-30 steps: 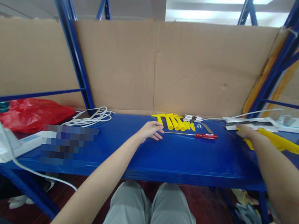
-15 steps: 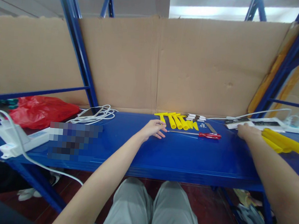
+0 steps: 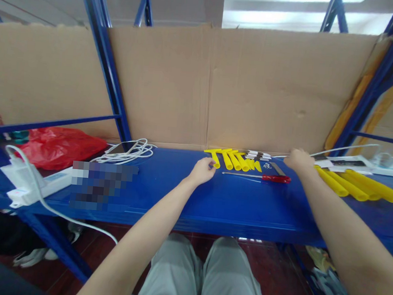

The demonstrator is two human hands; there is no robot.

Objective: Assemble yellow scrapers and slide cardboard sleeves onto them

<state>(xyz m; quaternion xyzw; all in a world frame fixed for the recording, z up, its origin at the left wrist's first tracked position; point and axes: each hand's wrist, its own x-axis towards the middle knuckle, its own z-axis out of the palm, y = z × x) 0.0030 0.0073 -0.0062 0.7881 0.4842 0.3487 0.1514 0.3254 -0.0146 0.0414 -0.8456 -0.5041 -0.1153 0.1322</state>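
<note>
The left hand (image 3: 202, 172) is sitting mid-frame with its fingers drawn in, just beside the leftmost yellow T-shaped piece (image 3: 216, 160); a small dark thing (image 3: 211, 166) is showing at the fingertips, but whether it is being pinched one cannot tell. The right hand (image 3: 299, 162) is curling right of centre, between the grey metal strip (image 3: 277, 168) and the yellow tubes (image 3: 351, 187); its fingertips are hiding, so its grip cannot be told. The T-shaped piece is lying on the blue desk (image 3: 240, 202), crossbar toward the cardboard (image 3: 273, 90), stem pointing down-frame and slightly right. The tubes' long axes are running from upper left to lower right. The red-handled screwdriver (image 3: 269, 178) is lying nearly level, tip pointing left. Like parts are probably being grouped for easy reach.
</note>
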